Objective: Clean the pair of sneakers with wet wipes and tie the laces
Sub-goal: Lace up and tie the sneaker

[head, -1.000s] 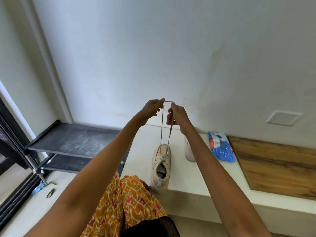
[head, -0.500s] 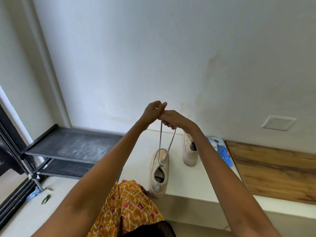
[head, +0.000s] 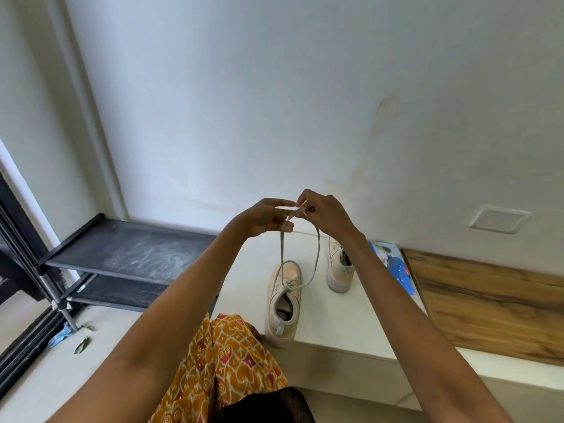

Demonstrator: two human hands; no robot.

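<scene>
Both hands are raised above the white ledge (head: 351, 325), in front of the pale wall; the left hand (head: 265, 216) has its fingers mostly stretched toward the right, and one strand of the grey lace (head: 282, 248) runs down from its fingertips, so it seems to pinch the lace lightly; the right hand (head: 323, 213) has its fingers curled and pinches the other end of the lace, close to the left fingertips; the two hands almost touch each other there.

The lace goes down in two strands to the near sneaker (head: 283, 303), which stands on the ledge with its heel at the front edge and its toe toward the wall; the left strand hangs nearly straight, the right strand makes a loose curve; the second sneaker (head: 338, 267) stands just beside, a little more to the right and nearer to the wall, partly hidden by the right forearm.

The blue pack of wet wipes (head: 395, 268) lies on the ledge behind this forearm, beside a wooden board (head: 494, 303); a dark shoe rack (head: 128, 254) stands at the left; an orange patterned garment (head: 225, 361) covers the knee below.
</scene>
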